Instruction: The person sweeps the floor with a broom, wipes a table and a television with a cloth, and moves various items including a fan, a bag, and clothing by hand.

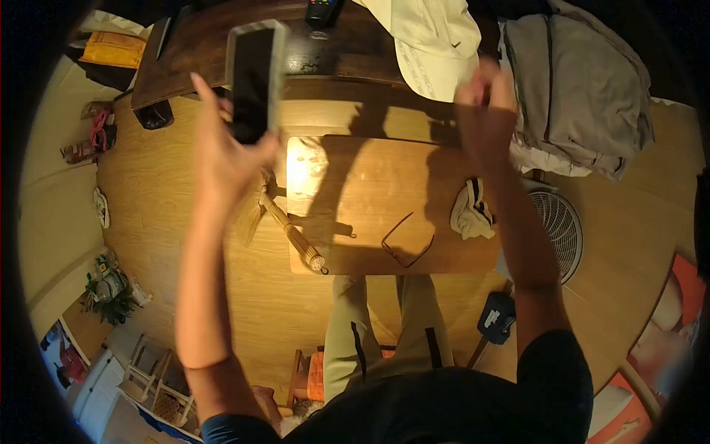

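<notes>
Here we look down past our own arms at a wooden floor, the largest thing in view, with one small wooden table standing on it and a darker wooden desk above that. On the right of the desk lies one grey garment, folded in a heap, and beside it one white cap, its brim hanging over the desk edge. One round white fan sits on the floor just beside the right end of the small table.

Our left hand is raised over the left end of the small table and is wrapped around one phone, holding it upright by its lower part with the dark screen facing us; the fingers are curled about its sides, the index finger stretched up along the left edge. So the phone is up in the air, between us and the desk edge. Our right hand is lifted near the cap and the grey garment, fingers drawn together in a loose fist; it is blurred, and we cannot tell whether it pinches anything.

On the small table we count one hand broom lying at the left edge, one crumpled sock at the right, and one pair of glasses near the front.
</notes>
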`<state>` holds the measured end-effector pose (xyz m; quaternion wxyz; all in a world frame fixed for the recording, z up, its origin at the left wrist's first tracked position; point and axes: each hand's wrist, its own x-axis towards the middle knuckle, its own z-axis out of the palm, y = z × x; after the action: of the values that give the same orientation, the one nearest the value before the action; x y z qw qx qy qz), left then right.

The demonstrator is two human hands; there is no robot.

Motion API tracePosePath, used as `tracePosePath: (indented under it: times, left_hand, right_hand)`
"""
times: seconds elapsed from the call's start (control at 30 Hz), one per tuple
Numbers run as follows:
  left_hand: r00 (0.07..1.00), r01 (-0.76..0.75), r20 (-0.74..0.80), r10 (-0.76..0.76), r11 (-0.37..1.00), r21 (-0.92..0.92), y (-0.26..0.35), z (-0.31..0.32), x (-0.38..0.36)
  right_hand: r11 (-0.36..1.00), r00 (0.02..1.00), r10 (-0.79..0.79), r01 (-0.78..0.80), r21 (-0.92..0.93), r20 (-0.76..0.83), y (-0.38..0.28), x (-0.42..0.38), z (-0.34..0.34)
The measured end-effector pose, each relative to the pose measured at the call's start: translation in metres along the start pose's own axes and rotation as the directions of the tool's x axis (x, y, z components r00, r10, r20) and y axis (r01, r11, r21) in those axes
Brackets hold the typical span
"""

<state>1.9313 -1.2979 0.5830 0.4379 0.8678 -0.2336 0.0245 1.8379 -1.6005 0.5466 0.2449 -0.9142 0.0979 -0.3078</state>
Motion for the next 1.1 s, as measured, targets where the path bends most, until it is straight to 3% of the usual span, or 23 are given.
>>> tracePosePath:
  times: [0.03,0.07,0.1,0.17,0.2,0.23,0.3,0.37,0.43,0.57,0.63,0.7,0.73,0.77,0.8,0.83,0.87,0.9,0.93,0.97,1.03,1.07,1.1]
  left_hand:
    - [1.000,-0.027,0.020,0.023,0.967,0.252,-0.019,-0.013,0.026]
    - [0.999,-0.049,0.031,0.040,0.934,0.355,-0.044,-0.021,0.051]
    - [0.997,-0.071,0.049,0.055,0.888,0.455,-0.061,-0.025,0.072]
    - [0.984,0.069,0.083,-0.156,0.773,0.630,-0.063,-0.028,0.104]
    - [0.976,0.075,0.121,-0.178,0.807,0.586,-0.076,-0.028,0.117]
    - [0.959,0.119,0.096,-0.265,0.689,0.715,-0.081,-0.024,0.128]
    - [0.948,0.124,0.081,-0.309,0.590,0.798,-0.099,-0.018,0.142]
    - [0.931,0.156,0.092,-0.352,0.614,0.774,-0.112,-0.015,0.152]
    - [0.909,0.194,0.104,-0.403,0.630,0.752,-0.130,-0.015,0.161]
    - [0.892,0.312,0.044,-0.451,0.682,0.661,-0.150,-0.013,0.173]
    - [0.908,0.310,0.004,-0.420,0.676,0.669,-0.148,-0.012,0.174]
    - [0.969,0.223,-0.091,-0.231,0.645,0.731,-0.137,-0.005,0.166]
    - [0.987,0.149,-0.052,-0.151,0.755,0.638,-0.111,-0.002,0.156]
    - [0.998,0.057,-0.036,-0.045,0.869,0.492,-0.091,0.001,0.146]
    - [0.986,-0.059,-0.138,0.091,0.973,0.221,-0.084,0.011,0.129]
    - [0.994,-0.059,-0.093,0.054,0.997,-0.057,-0.047,0.017,0.106]
    - [0.994,0.080,0.094,-0.047,0.917,-0.391,0.004,0.017,0.078]
    - [0.974,0.185,0.219,-0.063,0.780,-0.598,0.041,0.015,0.051]
    - [0.926,0.151,0.363,0.107,0.775,-0.614,0.073,0.009,0.029]
    - [0.862,0.166,0.431,0.265,0.657,-0.736,0.095,0.004,0.008]
    - [0.804,0.252,0.357,0.475,0.271,-0.929,0.133,0.007,-0.018]
    - [0.810,0.275,0.281,0.515,0.090,-0.957,0.148,0.008,-0.028]
    - [0.826,0.278,0.214,0.522,-0.045,-0.960,0.160,0.009,-0.034]
  right_hand:
    - [0.941,0.975,0.159,-0.198,0.276,0.157,-0.002,-0.053,0.001]
    - [0.977,0.943,0.180,-0.205,0.060,0.281,0.008,-0.117,0.008]
    - [0.972,0.878,0.164,-0.223,0.081,0.450,0.011,-0.174,0.005]
    - [0.947,0.618,0.291,-0.297,-0.126,0.730,0.013,-0.280,0.014]
    - [0.927,0.502,0.368,-0.265,-0.266,0.782,0.011,-0.317,0.016]
    - [0.893,0.381,0.449,-0.213,-0.396,0.808,0.009,-0.346,0.020]
    - [0.869,0.417,0.491,-0.173,-0.463,0.765,0.011,-0.383,0.041]
    - [0.837,0.441,0.531,-0.139,-0.530,0.724,0.007,-0.392,0.058]
    - [0.771,0.303,0.637,-0.271,-0.576,0.709,0.006,-0.391,0.078]
    - [0.762,0.310,0.643,-0.347,-0.546,0.700,0.000,-0.382,0.098]
    - [0.619,0.216,0.678,-0.684,-0.388,0.702,0.000,-0.382,0.107]
    - [0.569,0.259,0.704,-0.763,-0.308,0.661,0.000,-0.386,0.114]
    - [0.513,0.293,0.736,-0.830,-0.219,0.610,0.000,-0.385,0.115]
    - [0.519,0.298,0.732,-0.827,-0.217,0.613,-0.003,-0.378,0.113]
    - [0.531,0.321,0.738,-0.819,-0.217,0.594,-0.008,-0.369,0.107]
    - [0.547,0.345,0.739,-0.809,-0.216,0.578,-0.017,-0.355,0.101]
    - [0.562,0.353,0.728,-0.799,-0.217,0.588,-0.025,-0.342,0.095]
    - [0.538,0.385,0.693,-0.839,-0.083,0.609,-0.038,-0.329,0.086]
    - [0.502,0.418,0.657,-0.863,0.049,0.627,-0.054,-0.310,0.073]
    - [0.510,0.408,0.581,-0.857,0.076,0.704,-0.080,-0.260,0.050]
    - [0.817,0.800,0.288,-0.492,0.301,0.527,-0.104,-0.210,0.041]
    - [0.905,0.916,0.112,-0.255,0.342,0.386,-0.116,-0.185,0.037]
    - [0.921,0.896,0.025,-0.192,0.338,0.442,-0.132,-0.134,0.028]
